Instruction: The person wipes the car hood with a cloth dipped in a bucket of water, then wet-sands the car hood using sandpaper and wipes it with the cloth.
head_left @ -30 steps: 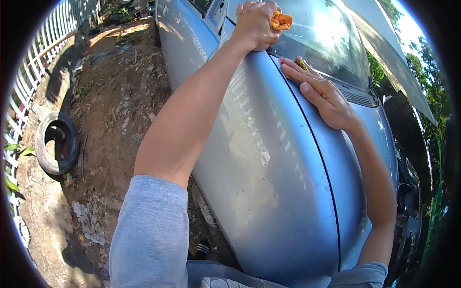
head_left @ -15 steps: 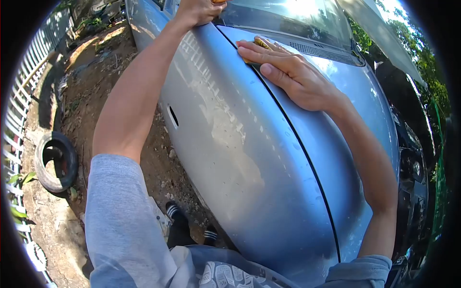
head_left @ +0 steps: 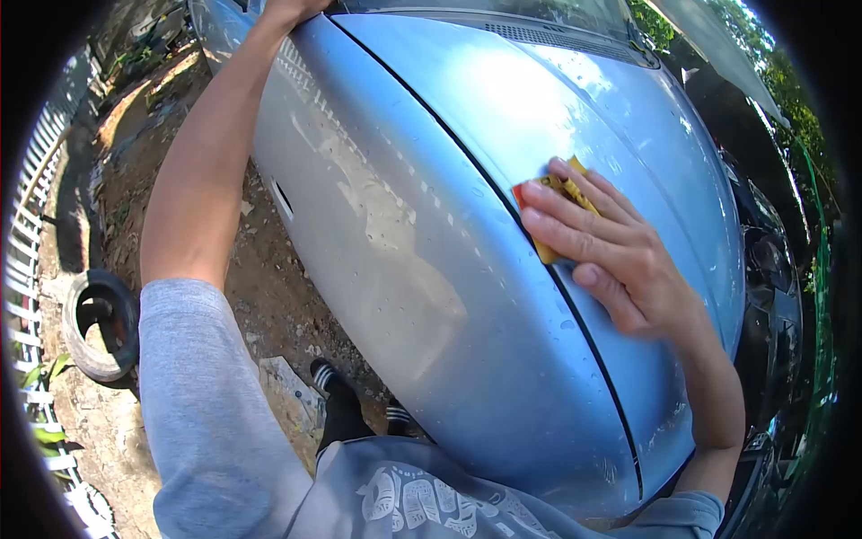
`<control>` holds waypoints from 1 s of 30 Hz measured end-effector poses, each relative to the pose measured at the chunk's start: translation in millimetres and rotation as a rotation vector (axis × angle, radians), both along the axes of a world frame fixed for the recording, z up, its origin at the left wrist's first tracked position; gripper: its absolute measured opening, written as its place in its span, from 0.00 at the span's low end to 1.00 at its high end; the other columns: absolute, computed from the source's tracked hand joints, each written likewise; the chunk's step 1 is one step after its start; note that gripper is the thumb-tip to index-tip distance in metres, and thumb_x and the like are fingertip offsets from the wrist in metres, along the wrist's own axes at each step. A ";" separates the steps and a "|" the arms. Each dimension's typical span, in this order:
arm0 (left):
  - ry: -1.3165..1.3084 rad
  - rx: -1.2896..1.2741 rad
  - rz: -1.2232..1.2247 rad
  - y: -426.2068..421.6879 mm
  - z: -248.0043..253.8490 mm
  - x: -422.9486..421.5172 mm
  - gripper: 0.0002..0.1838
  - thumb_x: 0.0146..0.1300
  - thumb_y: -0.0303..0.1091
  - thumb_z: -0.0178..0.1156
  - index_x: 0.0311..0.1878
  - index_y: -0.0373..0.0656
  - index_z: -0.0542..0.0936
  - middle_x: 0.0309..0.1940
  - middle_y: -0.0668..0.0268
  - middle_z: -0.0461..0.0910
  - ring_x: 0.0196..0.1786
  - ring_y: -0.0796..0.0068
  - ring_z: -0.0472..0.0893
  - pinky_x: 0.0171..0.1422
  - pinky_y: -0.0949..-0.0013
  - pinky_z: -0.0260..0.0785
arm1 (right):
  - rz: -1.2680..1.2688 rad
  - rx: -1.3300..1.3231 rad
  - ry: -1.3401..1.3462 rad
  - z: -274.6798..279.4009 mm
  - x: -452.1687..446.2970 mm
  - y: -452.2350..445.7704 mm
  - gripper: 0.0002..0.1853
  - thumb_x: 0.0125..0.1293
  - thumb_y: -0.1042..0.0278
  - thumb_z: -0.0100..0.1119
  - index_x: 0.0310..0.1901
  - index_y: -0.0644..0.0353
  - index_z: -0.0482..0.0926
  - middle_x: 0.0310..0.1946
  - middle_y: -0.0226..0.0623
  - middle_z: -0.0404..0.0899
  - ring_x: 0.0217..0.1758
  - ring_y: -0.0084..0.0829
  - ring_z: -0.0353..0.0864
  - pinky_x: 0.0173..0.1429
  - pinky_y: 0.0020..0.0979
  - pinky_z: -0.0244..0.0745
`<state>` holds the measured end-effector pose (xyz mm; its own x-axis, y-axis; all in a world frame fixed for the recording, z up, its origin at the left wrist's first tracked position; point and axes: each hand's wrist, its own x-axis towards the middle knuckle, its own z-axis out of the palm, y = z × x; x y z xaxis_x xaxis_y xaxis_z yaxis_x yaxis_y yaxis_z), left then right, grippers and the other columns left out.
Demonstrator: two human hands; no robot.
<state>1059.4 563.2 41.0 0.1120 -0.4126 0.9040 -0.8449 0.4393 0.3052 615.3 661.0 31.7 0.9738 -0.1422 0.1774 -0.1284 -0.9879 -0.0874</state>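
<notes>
My right hand (head_left: pixel 620 242) lies over the hood (head_left: pixel 503 81) of a silver-blue car, close to the seam with the fender (head_left: pixel 404 287). Under its fingers is a yellow sheet (head_left: pixel 544 251) with dark print and a red corner, pressed against the paint; whether it is sandpaper or a pad I cannot tell. At the top edge, my left hand (head_left: pixel 298 7) is near the rear of the fender by the windshield, its fingers cut off by the frame. The fender has a dull, pale beige area and water drops on it.
An old tire (head_left: pixel 101 325) lies on the dirt ground (head_left: pixel 269 260) to the left, beside a white fence (head_left: pixel 40 180). My feet stand close to the car's side, near a flat pale scrap (head_left: pixel 292 395). A dark vehicle (head_left: pixel 768 260) is at the right.
My right hand has slid forward along the hood's edge, toward me, with the yellow sheet. The view has shifted, and the orange thing in my left hand is now out of frame.
</notes>
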 end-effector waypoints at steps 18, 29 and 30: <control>-0.214 -0.102 0.134 7.7 8.6 4.2 0.10 0.50 0.31 0.63 0.36 0.37 0.80 0.27 0.58 0.82 0.30 0.64 0.81 0.36 0.63 0.74 | -0.185 0.057 0.083 -10.9 -103.5 70.8 0.25 0.75 0.51 0.38 0.67 0.47 0.74 0.69 0.32 0.70 0.77 0.46 0.59 0.80 0.52 0.45; -0.249 0.037 0.244 -15.6 8.0 22.8 0.15 0.57 0.37 0.63 0.44 0.39 0.77 0.34 0.57 0.81 0.35 0.59 0.81 0.40 0.62 0.74 | -0.234 0.123 0.074 -17.9 -134.5 97.0 0.25 0.75 0.52 0.41 0.66 0.51 0.74 0.70 0.32 0.69 0.78 0.47 0.56 0.80 0.51 0.45; -0.267 0.077 0.234 -21.3 7.4 38.3 0.17 0.58 0.39 0.62 0.47 0.41 0.77 0.37 0.57 0.81 0.38 0.60 0.81 0.43 0.63 0.73 | -0.125 0.080 0.026 -16.7 -117.0 77.9 0.24 0.75 0.55 0.41 0.66 0.51 0.74 0.70 0.32 0.69 0.78 0.47 0.57 0.80 0.51 0.45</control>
